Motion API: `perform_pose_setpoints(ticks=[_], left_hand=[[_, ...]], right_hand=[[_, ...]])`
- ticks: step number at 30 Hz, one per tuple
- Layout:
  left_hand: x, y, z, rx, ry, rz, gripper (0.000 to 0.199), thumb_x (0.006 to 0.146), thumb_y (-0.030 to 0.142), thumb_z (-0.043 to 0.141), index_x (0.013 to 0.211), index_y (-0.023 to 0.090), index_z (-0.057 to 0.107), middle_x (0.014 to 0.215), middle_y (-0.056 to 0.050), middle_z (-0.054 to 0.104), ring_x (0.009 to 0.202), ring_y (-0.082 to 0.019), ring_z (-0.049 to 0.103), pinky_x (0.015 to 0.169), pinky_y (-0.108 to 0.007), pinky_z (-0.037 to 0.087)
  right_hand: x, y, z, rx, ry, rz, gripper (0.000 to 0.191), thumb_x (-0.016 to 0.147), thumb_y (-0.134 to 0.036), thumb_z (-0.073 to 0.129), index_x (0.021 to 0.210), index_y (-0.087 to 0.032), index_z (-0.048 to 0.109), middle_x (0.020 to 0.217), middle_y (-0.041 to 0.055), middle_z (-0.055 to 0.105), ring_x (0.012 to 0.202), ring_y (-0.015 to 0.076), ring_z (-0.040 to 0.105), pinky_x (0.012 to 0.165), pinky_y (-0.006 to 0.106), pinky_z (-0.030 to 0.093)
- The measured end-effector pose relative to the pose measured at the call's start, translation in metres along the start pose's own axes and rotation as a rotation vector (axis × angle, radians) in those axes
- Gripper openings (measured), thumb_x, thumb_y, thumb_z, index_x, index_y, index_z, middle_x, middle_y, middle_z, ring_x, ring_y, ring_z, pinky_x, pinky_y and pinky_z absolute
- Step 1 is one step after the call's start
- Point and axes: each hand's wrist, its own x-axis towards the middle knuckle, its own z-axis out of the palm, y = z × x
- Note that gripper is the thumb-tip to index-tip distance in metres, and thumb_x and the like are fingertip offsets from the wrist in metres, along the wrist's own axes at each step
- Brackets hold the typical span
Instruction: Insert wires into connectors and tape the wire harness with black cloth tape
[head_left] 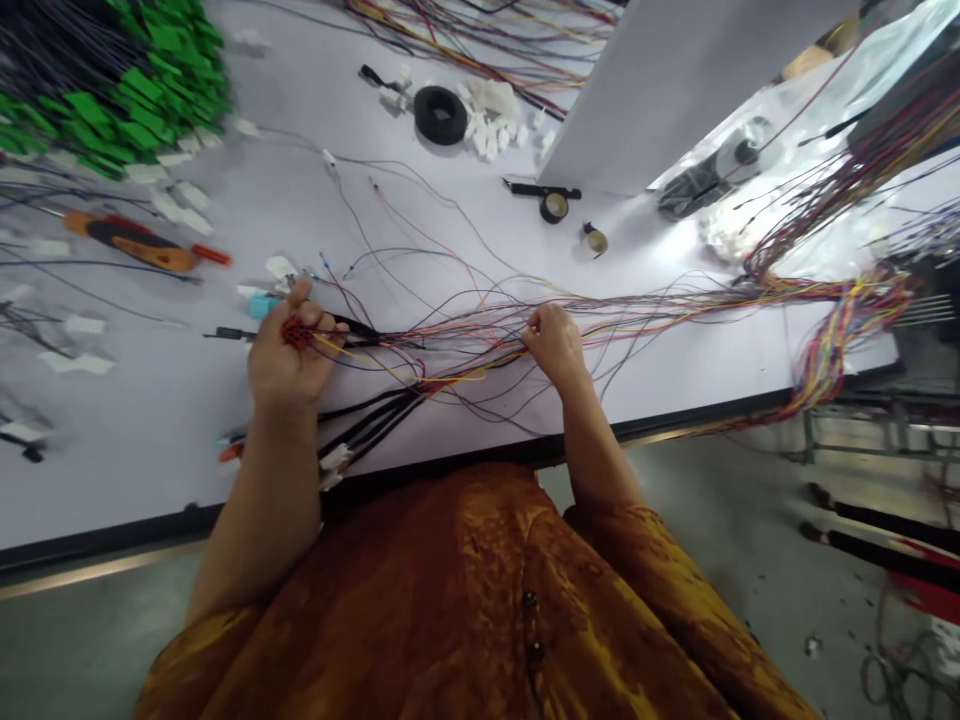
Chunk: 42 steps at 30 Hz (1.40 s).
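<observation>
Left hand (291,362): I'm pinching a red connector (296,333) between thumb and fingers, hand nearly closed.
Right hand (553,345): I'm gripping the wire bundle (465,350), fingers closed around the strands.
Bundle: it's lying across the counter (150,470), long axis running left-right, loose ends pointing toward my left hand, far end trailing right.
Handling: I'm holding the strands fairly taut between both hands, which is helping avoid snags.
Nearby: an orange-handled tool (131,242) and a tape roll (553,207) are sitting farther up the counter.
</observation>
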Motion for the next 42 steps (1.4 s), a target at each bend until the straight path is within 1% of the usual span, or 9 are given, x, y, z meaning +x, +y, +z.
perform_pose_setpoints(ticks=[6,14,21,24,27,29,33,38,42], left_hand=[[0.004,-0.004,-0.007,0.026,-0.068,0.052,0.026,0.097,0.022,0.045,0.085,0.024,0.068,0.056,0.006,0.049,0.052,-0.009,0.037,0.065,-0.028,0.049],[0.003,-0.004,-0.005,0.037,-0.02,0.034,0.04,0.102,0.021,0.032,0.086,0.024,0.069,0.058,0.004,0.047,0.056,-0.01,0.036,0.066,-0.028,0.049],[0.009,-0.008,-0.005,0.033,0.024,0.053,0.011,0.087,0.017,0.056,0.083,0.023,0.064,0.057,0.007,0.048,0.057,-0.008,0.037,0.071,-0.028,0.051],[0.012,-0.01,-0.006,0.03,0.019,0.061,0.011,0.089,0.017,0.055,0.085,0.022,0.064,0.057,0.007,0.049,0.057,-0.008,0.038,0.074,-0.029,0.051],[0.013,-0.01,-0.005,0.007,0.049,0.062,0.024,0.098,0.017,0.041,0.086,0.021,0.062,0.057,0.007,0.049,0.056,-0.009,0.04,0.074,-0.032,0.053],[0.012,-0.01,-0.004,-0.005,0.072,0.069,0.03,0.101,0.018,0.034,0.087,0.02,0.061,0.056,0.006,0.049,0.054,-0.009,0.04,0.071,-0.031,0.054],[0.008,-0.008,0.0,-0.043,0.083,0.091,0.029,0.105,0.017,0.032,0.093,0.016,0.059,0.055,0.007,0.049,0.053,-0.007,0.041,0.07,-0.027,0.053],[0.01,-0.008,0.001,-0.072,0.105,0.081,0.029,0.104,0.017,0.037,0.087,0.018,0.06,0.054,0.006,0.049,0.05,-0.007,0.043,0.065,-0.024,0.055],[0.016,-0.01,-0.003,-0.084,0.081,0.084,0.026,0.102,0.018,0.043,0.081,0.022,0.059,0.055,0.005,0.049,0.049,-0.007,0.047,0.058,-0.021,0.053]], right_hand=[[0.004,-0.011,0.0,0.254,-0.142,-0.021,0.015,0.079,-0.025,0.059,0.088,-0.017,0.068,0.071,-0.0009,0.058,0.068,0.0153,0.05,0.067,0.029,0.036],[0.027,-0.034,0.024,0.434,-0.118,-0.034,0.011,0.076,-0.027,0.062,0.071,-0.018,0.063,0.063,-0.0034,0.052,0.066,0.0129,0.047,0.066,0.028,0.034],[0.011,0.02,0.0,1.076,-0.154,0.063,0.039,0.088,-0.054,0.046,0.066,-0.026,0.031,0.062,-0.0055,0.028,0.058,0.0141,0.034,0.067,0.032,0.042],[0.007,0.053,-0.018,1.383,0.022,0.047,0.04,0.091,-0.056,0.049,0.065,-0.027,0.042,0.057,-0.0094,0.013,0.049,0.013,0.014,0.053,0.03,0.033],[0.008,0.072,-0.024,1.696,0.269,-0.043,0.039,0.096,-0.047,0.055,0.063,-0.026,0.054,0.051,-0.0108,0.015,0.044,0.0116,0.012,0.047,0.028,0.027],[0.009,0.075,-0.022,1.654,0.223,0.001,0.045,0.099,-0.045,0.05,0.059,-0.025,0.054,0.048,-0.0118,0.02,0.04,0.0098,0.014,0.041,0.024,0.027],[0.004,0.08,-0.025,1.355,-0.093,0.157,0.049,0.095,-0.046,0.058,0.053,-0.022,0.048,0.045,-0.0132,0.031,0.037,0.0047,0.02,0.033,0.017,0.024],[-0.002,0.096,-0.062,1.532,0.385,0.103,0.056,0.094,-0.047,0.065,0.056,-0.022,0.032,0.043,-0.0138,0.015,0.036,0.0042,0.01,0.034,0.016,0.016],[-0.011,0.048,-0.089,1.375,0.291,-0.028,0.044,0.09,-0.05,0.069,0.064,-0.021,0.049,0.046,-0.0124,0.025,0.037,0.0036,0.011,0.035,0.019,0.013]])
